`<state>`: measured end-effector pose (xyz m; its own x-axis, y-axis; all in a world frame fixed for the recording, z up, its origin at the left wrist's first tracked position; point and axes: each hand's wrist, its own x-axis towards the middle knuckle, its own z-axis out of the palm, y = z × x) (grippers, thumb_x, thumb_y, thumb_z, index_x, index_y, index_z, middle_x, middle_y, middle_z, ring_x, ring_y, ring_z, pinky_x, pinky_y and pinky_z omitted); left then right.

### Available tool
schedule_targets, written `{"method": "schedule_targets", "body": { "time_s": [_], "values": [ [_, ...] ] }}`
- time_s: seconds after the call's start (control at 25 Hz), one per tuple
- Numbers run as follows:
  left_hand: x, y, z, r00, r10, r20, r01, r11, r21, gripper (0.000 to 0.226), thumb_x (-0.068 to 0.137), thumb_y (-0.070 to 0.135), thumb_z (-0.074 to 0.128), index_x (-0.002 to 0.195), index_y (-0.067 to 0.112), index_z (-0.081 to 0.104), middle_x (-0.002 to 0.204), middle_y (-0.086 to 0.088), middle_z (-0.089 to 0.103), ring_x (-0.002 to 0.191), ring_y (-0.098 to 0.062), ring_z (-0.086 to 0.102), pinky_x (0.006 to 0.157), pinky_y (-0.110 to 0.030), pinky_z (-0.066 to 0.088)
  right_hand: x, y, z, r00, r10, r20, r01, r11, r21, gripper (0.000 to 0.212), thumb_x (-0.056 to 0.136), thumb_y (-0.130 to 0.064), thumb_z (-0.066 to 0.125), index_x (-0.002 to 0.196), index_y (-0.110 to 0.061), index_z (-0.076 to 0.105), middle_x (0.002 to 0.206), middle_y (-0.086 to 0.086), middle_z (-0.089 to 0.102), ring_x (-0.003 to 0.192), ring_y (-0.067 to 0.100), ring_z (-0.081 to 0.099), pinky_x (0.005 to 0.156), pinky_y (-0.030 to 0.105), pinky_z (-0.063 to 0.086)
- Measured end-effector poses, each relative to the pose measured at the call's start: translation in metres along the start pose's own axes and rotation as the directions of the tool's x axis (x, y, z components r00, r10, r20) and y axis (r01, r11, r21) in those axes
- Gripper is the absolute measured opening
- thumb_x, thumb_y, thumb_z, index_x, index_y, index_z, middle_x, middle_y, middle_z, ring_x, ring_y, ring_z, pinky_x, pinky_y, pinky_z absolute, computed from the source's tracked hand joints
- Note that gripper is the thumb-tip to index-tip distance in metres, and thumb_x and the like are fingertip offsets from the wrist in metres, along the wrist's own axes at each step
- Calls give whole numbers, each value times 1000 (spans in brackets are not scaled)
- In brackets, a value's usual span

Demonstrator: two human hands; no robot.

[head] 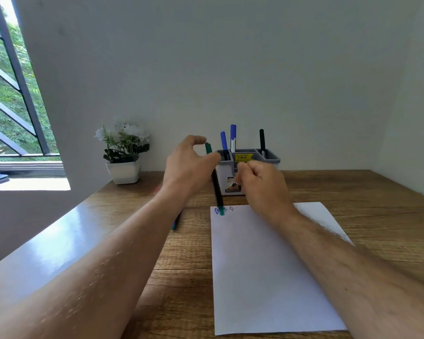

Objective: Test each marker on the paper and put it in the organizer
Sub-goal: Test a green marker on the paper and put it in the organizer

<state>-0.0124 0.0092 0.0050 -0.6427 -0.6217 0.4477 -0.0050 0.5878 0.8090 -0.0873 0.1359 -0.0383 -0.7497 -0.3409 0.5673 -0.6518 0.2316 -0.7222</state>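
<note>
My left hand [189, 165] grips a black marker with green ends [216, 184], held nearly upright just above the paper's top-left corner. The white paper [267, 265] lies on the desk with small blue and dark scribbles [224, 209] at its top edge. My right hand [257, 184] hovers in front of the organizer with its fingers curled; nothing shows in it. The grey-rimmed white organizer [271, 159] stands behind both hands, holding two blue markers [233, 138] and one black marker [262, 141]. Another marker [175, 224] lies on the desk, partly hidden by my left forearm.
A white pot with artificial flowers [124, 155] stands at the back left of the wooden desk [377, 216]. The wall is close behind the organizer. A window [10, 94] is at the far left.
</note>
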Motion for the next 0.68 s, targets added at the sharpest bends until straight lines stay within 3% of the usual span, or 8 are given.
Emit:
{"method": "schedule_targets", "body": {
  "time_s": [0.2,0.36,0.52,0.6,0.68],
  "values": [
    [-3,5,7,998,-3,58,29,890,-456,28,84,17,67,111,26,66,71,-1,75,64,-17,74,59,-30,59,0,-9,-5,984,-165,-64,172,977,129,24,98,-40,51,98,-21,67,75,-14,66,72,1,66,60,17,55],
    [-5,3,8,998,26,62,14,824,-567,23,90,15,67,111,23,66,75,-3,76,71,-20,75,60,-30,59,1,-11,-9,980,-198,7,197,978,74,39,88,-41,66,123,-23,65,83,-11,72,77,3,69,70,26,60],
    [-7,3,8,996,17,85,41,772,-635,12,92,17,67,104,16,70,79,-8,76,75,-23,75,62,-28,59,3,-11,-10,972,-236,-9,236,971,26,33,94,-27,62,126,-22,65,90,-9,71,83,3,67,78,28,59],
    [-8,2,9,996,10,86,48,768,-638,11,91,19,68,101,14,71,80,-8,76,73,-20,74,62,-26,58,2,-11,-11,971,-236,-18,237,972,8,29,95,-27,60,123,-22,67,91,-9,71,83,2,65,76,23,58],
    [-8,2,9,996,-1,90,60,754,-654,10,89,19,71,98,13,72,80,-9,76,71,-17,73,62,-25,58,2,-10,-11,975,-224,-4,224,974,-18,28,96,-32,58,119,-21,69,88,-9,71,78,1,64,65,11,51]
  ]
}}
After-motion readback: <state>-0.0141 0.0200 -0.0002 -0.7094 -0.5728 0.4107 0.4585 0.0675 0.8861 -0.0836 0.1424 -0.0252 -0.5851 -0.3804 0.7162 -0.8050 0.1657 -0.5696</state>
